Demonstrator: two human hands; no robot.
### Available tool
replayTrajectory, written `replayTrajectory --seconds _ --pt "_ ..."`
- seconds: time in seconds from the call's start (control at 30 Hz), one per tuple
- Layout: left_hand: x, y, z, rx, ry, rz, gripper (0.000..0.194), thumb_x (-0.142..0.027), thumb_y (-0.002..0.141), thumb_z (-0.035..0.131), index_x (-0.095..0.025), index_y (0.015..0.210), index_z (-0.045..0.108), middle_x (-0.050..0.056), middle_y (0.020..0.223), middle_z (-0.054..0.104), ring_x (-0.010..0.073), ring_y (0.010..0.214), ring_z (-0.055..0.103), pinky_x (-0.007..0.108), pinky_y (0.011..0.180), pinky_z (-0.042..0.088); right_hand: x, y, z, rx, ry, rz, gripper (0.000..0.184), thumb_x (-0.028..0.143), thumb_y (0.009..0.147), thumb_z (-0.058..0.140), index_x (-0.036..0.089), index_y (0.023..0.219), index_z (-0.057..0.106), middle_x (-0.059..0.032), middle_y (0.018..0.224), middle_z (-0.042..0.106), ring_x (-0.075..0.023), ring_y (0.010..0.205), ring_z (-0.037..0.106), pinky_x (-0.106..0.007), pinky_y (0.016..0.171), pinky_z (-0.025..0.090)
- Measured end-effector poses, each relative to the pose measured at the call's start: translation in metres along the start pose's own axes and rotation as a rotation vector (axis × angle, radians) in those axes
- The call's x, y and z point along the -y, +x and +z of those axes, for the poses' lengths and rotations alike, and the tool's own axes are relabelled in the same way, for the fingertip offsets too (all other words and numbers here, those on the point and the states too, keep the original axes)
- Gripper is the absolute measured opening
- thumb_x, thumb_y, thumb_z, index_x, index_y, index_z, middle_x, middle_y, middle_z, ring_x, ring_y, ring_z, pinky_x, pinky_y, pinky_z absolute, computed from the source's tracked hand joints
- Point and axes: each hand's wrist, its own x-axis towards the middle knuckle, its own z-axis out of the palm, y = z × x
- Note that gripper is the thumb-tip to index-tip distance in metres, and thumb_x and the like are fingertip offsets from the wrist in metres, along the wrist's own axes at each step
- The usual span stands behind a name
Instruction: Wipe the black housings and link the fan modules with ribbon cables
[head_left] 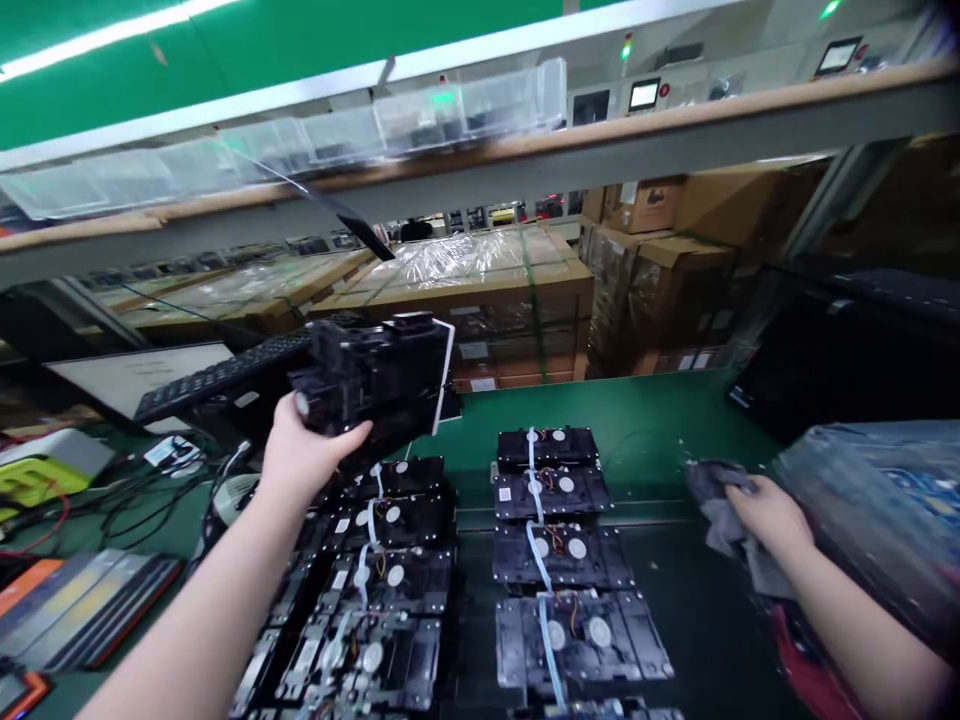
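Out at ten o'clock, with twelve straight ahead, your left hand (311, 455) clenches a black plastic module (375, 375), its fingers (352, 432) wrapped around the lower edge and the thumb pressed against its side. You hold the module tilted above the bench, and a white strip runs along its far edge. At two o'clock, your right hand (769, 515) grasps a crumpled grey cloth (720, 505), with the fabric bunched under your fingers and hanging below them.

Between your hands, two columns of similar black modules (559, 560) lie on a green bench mat (637, 430), each with round white discs and a pale blue ribbon cable (551, 650). The raised module is just above the top of the left column.

Past your left hand at ten o'clock sits a black keyboard (225, 375), and a tangle of black cables (142, 510) lies at nine o'clock beside a yellow-green device (45, 480). At three o'clock, a clear plastic bag (870, 500) shows blue printing through it. At twelve o'clock, beyond a shelf of clear plastic bins (285, 150), stand shrink-wrapped cardboard cartons (480, 310).
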Motion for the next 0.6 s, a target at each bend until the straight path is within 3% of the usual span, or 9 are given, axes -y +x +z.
replayTrajectory --seconds 0.07,0.13,0.23,0.37,0.47,0.6 --pt "0.013 0.04 0.014 0.12 0.355 0.256 0.086 -0.037 0.037 0.077 -0.015 0.115 0.048 0.014 0.102 0.058 0.0343 0.098 0.051 0.043 0.088 0.037 -0.007 0.015 0.027 0.039 -0.014 -0.008 0.036 0.045 0.071 0.04 0.017 0.088 0.053 -0.0139 0.082 0.061 -0.0283 0.073 0.058 -0.035 0.06 0.043" --pt "0.026 0.071 0.035 0.295 0.557 0.489 0.078 -0.038 0.042 0.074 -0.015 0.113 0.05 0.012 0.099 0.059 0.0328 0.097 0.051 0.04 0.088 0.037 -0.004 0.03 0.052 0.065 -0.007 -0.039 0.039 0.046 0.073 0.039 0.016 0.093 0.053 -0.0141 0.088 0.06 -0.0273 0.079 0.058 -0.034 0.064 0.045" --pt "0.048 0.1 0.076 0.567 0.869 0.676 0.071 -0.037 0.051 0.065 -0.016 0.116 0.045 0.011 0.107 0.056 0.0297 0.099 0.05 0.036 0.085 0.039 0.001 0.053 0.085 0.105 -0.011 -0.081 0.05 0.046 0.069 0.044 0.013 0.106 0.051 -0.0155 0.101 0.058 -0.0274 0.095 0.055 -0.032 0.077 0.043" --pt "0.09 0.112 0.125 0.809 1.141 0.66 0.072 -0.037 0.051 0.061 -0.017 0.117 0.042 0.011 0.108 0.055 0.0283 0.098 0.049 0.034 0.079 0.041 -0.008 0.068 0.122 0.159 -0.186 -0.056 0.083 0.055 0.058 0.054 0.009 0.125 0.037 -0.0235 0.114 0.049 -0.0374 0.103 0.048 -0.045 0.08 0.041" --pt "0.124 0.114 0.149 0.864 1.181 0.603 0.072 -0.036 0.05 0.062 -0.017 0.117 0.042 0.012 0.108 0.055 0.0292 0.098 0.05 0.035 0.079 0.04 -0.021 0.059 0.135 0.147 -0.351 -0.12 0.078 0.053 0.065 0.048 0.014 0.13 0.03 -0.0205 0.124 0.041 -0.036 0.109 0.044 -0.047 0.083 0.04" --pt "0.162 0.117 0.168 0.93 1.208 0.503 0.073 -0.037 0.052 0.061 -0.016 0.118 0.041 0.014 0.109 0.055 0.0315 0.098 0.05 0.036 0.075 0.041 -0.027 0.035 0.132 0.118 -0.403 -0.244 0.073 0.042 0.069 0.049 0.014 0.132 0.026 -0.0163 0.131 0.033 -0.0309 0.117 0.037 -0.04 0.09 0.037"
